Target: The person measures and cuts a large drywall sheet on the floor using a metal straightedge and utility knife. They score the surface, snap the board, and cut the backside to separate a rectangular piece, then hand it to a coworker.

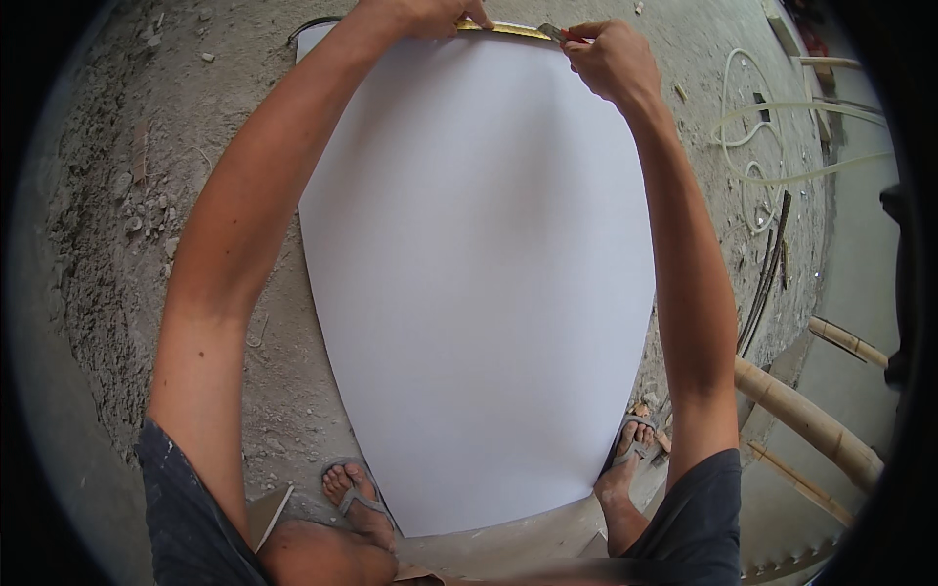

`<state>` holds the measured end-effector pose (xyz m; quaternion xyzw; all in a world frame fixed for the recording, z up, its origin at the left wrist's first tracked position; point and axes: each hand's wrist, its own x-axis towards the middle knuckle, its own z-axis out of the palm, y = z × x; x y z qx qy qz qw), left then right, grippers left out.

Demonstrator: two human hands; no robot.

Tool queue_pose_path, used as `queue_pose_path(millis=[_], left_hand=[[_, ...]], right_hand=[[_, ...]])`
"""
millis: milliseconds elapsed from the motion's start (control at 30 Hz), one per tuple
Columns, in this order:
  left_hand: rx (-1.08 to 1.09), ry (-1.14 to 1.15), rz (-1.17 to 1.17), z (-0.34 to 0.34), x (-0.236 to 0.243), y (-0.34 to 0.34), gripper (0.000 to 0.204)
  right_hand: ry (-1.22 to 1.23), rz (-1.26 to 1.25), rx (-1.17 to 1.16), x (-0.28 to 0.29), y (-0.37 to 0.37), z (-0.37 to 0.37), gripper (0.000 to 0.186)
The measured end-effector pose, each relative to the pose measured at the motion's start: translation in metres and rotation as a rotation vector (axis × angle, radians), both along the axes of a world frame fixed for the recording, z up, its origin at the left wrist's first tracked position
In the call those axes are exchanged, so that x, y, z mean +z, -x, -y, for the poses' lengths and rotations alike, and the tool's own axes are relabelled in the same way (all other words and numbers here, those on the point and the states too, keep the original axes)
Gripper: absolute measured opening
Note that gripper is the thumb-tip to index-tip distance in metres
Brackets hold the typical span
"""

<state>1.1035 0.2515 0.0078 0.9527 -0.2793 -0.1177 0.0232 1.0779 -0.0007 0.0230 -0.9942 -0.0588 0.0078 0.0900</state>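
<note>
A large white board or sheet [474,273] lies on the ground between my forearms, its sides bending in the wide lens. Along its far edge is a narrow yellow strip, perhaps a measuring tape or rule [513,29]. My left hand [430,15] presses on this strip with bent, spread fingertips, partly cut off by the picture's top. My right hand [611,61] is closed on a utility knife [562,35] with some red on it, its front end at the yellow strip near the board's far right corner.
Rough dusty ground with rubble [142,195] surrounds the board. Clear hoses [782,178] and dark rods [770,269] lie at right, with bamboo poles [801,415] nearer me on a lower grey surface. My sandalled feet [352,488] flank the board's near end.
</note>
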Motion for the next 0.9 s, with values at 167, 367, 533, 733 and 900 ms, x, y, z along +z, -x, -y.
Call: queue_pose_path(millis=[167,367,533,733,900], left_hand=[[0.016,-0.001,-0.032,0.0004,0.0013,-0.0004,0.041],[0.028,-0.009,-0.031,0.0009,0.0027,0.0017,0.041],[0.037,-0.001,-0.042,0.0005,0.0035,0.0014,0.042],[0.028,0.015,-0.025,0.0004,0.0010,0.0016,0.042],[0.049,0.012,-0.041,0.0006,0.0009,0.0021,0.040]], right_hand=[[0.005,-0.013,-0.011,0.0020,0.0001,-0.0028,0.031],[0.055,0.019,-0.004,0.0035,0.0012,-0.0053,0.031],[0.033,0.025,-0.017,0.0015,0.0037,-0.0048,0.031],[0.001,0.011,-0.027,0.0023,0.0065,-0.0035,0.030],[0.030,0.022,-0.023,0.0010,0.0071,-0.0021,0.030]])
